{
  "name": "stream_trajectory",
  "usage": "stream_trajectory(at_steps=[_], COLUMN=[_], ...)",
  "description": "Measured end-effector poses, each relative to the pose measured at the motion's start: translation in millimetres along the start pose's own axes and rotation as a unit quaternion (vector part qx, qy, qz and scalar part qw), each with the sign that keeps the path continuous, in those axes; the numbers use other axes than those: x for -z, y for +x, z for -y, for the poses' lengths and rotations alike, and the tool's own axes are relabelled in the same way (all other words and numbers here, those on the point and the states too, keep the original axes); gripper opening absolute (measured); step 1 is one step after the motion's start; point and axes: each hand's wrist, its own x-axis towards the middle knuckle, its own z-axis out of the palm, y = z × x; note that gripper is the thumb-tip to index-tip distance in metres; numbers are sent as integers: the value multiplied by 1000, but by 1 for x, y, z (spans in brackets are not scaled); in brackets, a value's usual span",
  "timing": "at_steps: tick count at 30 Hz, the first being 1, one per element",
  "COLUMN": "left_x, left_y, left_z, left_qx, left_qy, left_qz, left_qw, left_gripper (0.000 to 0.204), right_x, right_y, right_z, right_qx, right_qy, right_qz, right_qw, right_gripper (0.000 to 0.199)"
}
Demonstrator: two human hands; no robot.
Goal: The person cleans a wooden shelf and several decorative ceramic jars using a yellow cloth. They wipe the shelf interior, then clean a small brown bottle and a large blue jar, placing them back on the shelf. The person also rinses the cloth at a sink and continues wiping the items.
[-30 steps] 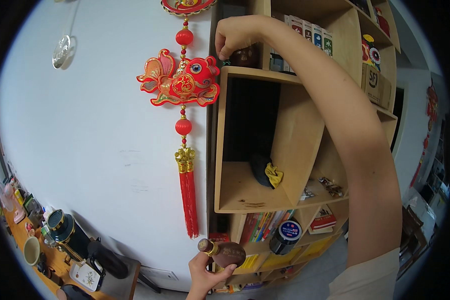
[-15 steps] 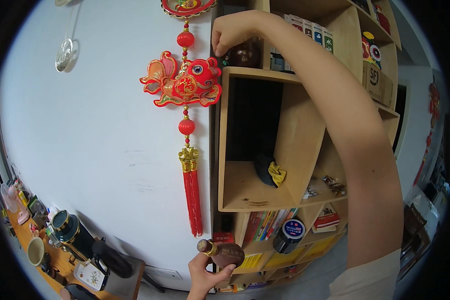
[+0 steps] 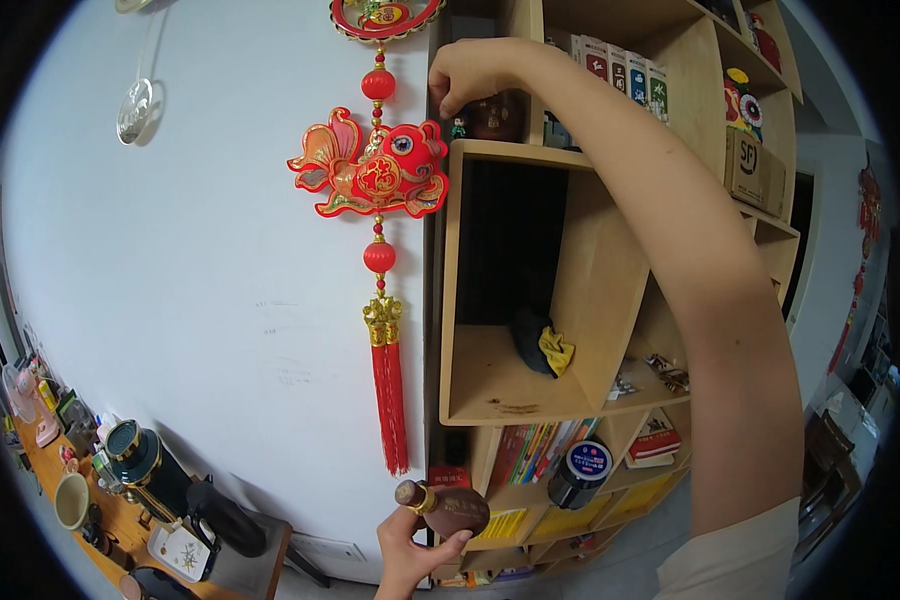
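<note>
My left hand (image 3: pixel 400 548) is wrapped round a small brown bottle (image 3: pixel 458 512) with a gold-coloured neck and brown cap, tilted on its side in front of the lower shelves. Raised high, my right hand (image 3: pixel 464 76) is at the upper shelf by the wall corner, its fingers pinched together and pointing down. Whatever they may hold is hidden. Just below those fingertips a tiny green figurine (image 3: pixel 458 128) stands beside a round dark brown jar (image 3: pixel 500 116), partly covered by my hand and forearm.
A red fish hanging (image 3: pixel 378 170) is close left of my right hand. The wooden shelf unit (image 3: pixel 515 398) holds a black and yellow cloth (image 3: pixel 553 350), books (image 3: pixel 540 450) and a dark jar (image 3: pixel 582 475). A desk with a large flask (image 3: pixel 150 465) is lower left.
My right wrist and forearm have lowered slightly, with the fingers still near the figurine. More of the brown jar shows. My left hand keeps the bottle in place. The view has shifted slightly.
</note>
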Motion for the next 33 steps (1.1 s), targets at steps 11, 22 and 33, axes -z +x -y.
stream_trajectory(at_steps=[11,22,33], left_x=[2,1,5], left_y=[0,0,0], left_z=[7,13,15], left_qx=[-3,-2,14], left_qy=[25,37,38], left_qz=[9,14,-3], left_qw=[1000,999,999], left_gripper=[58,57,60], right_x=[2,-4,3], right_y=[-3,-2,-25], right_z=[-3,-7,-14], right_qx=[30,51,197], right_qy=[-22,-64,70], right_qz=[-16,-19,-191], right_qw=[999,996,959], right_gripper=[17,20,20])
